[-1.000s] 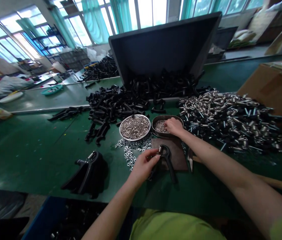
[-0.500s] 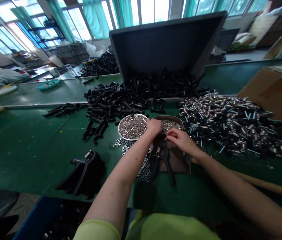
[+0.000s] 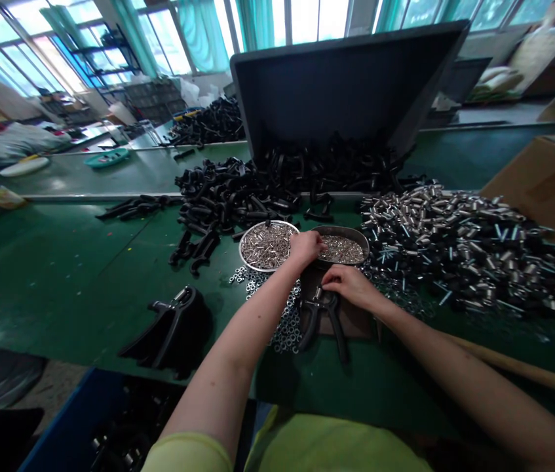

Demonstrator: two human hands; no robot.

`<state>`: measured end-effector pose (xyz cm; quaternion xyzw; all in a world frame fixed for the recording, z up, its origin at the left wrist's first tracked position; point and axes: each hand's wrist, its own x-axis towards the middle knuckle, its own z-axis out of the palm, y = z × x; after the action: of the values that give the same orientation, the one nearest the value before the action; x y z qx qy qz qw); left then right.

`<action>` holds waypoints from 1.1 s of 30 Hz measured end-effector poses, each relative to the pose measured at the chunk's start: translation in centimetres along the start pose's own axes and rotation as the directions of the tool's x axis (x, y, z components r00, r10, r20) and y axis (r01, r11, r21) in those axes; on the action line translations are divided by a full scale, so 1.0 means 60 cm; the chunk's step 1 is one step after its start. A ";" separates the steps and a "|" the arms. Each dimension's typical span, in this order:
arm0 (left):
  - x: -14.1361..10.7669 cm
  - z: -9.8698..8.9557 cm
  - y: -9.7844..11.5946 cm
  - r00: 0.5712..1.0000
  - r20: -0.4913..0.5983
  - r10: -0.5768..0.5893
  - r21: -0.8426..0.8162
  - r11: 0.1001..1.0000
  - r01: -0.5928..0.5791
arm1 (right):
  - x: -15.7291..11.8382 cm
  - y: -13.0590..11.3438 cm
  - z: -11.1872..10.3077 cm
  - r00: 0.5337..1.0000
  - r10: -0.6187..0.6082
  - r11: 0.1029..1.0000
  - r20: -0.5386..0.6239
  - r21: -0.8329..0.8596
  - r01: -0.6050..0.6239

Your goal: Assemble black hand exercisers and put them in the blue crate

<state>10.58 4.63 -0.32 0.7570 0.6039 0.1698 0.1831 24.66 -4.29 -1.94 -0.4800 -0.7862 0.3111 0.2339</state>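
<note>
Clamp (image 3: pixel 339 331) lies at near centre, partly on a brown plate (image 3: pixel 362 321). We note loose nuts (image 3: pixel 287 333) just left of it. We find the right hand (image 3: pixel 352 287) at its far end, fingers narrow by the spring (image 3: pixel 318 294); whether they hold anything, we cannot tell. Farther, the left hand (image 3: pixel 305 248) is at the left end of the tin (image 3: pixel 367 249), fingers drawn together, any grip hidden from us. Beyond, we record a grey bin (image 3: pixel 350 92).

A green workbench (image 3: pixel 75 272) heaped with black parts (image 3: pixel 230 200) shows a workshop.
</note>
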 end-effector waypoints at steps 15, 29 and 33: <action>-0.192 -0.041 -0.041 0.991 0.035 -0.130 -0.723 0.682 0.115 | 0.036 -0.032 -0.011 0.976 0.135 0.974 0.171 -0.203 -0.099; -0.236 0.008 -0.013 0.990 -0.055 0.133 -0.239 0.960 -0.143 | 0.038 0.012 -0.085 0.960 0.220 0.860 -0.176 -0.430 -0.276; -0.236 0.015 -0.013 0.977 0.009 0.215 -0.119 0.970 -0.212 | 0.061 0.041 -0.088 0.943 0.271 0.784 -0.195 -0.524 -0.334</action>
<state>7.32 -9.12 -2.00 0.8073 0.5059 0.2153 0.2145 28.11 1.28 0.22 -0.6627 -0.7409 0.0787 0.0758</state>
